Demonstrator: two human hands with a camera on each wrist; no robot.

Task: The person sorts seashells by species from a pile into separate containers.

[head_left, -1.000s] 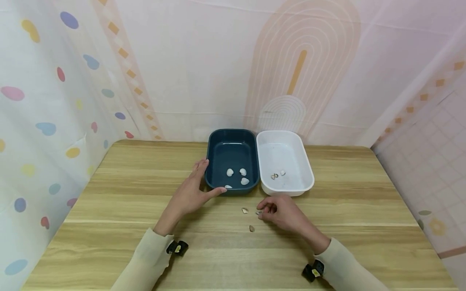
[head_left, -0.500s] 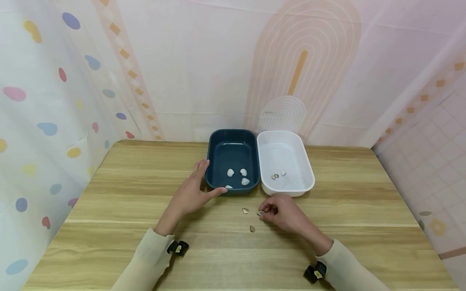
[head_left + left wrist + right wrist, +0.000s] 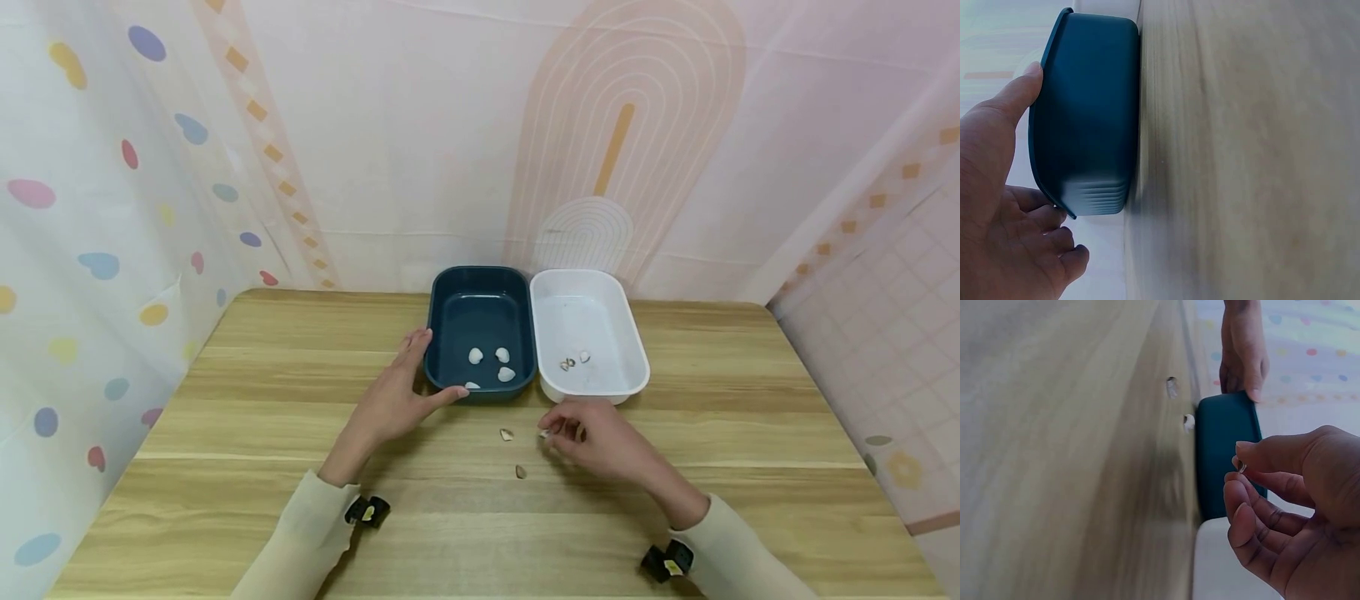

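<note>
Your right hand (image 3: 592, 433) pinches a small shell (image 3: 1242, 467) just above the bench (image 3: 225, 467), near the white tray (image 3: 630, 367). Your left hand (image 3: 390, 404) steadies the blue tray (image 3: 438, 333), thumb and fingers spread along its corner. Risk: the fingertip pinch is shallow; the shell may slip and drop.

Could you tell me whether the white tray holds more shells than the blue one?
No, the white tray shows two small shells and the blue tray four.

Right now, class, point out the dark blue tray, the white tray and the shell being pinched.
dark blue tray (image 3: 480, 321), head view, bare floor.
white tray (image 3: 592, 321), head view, bare floor.
pinched shell (image 3: 1242, 467), right wrist view, visible edge.
</note>
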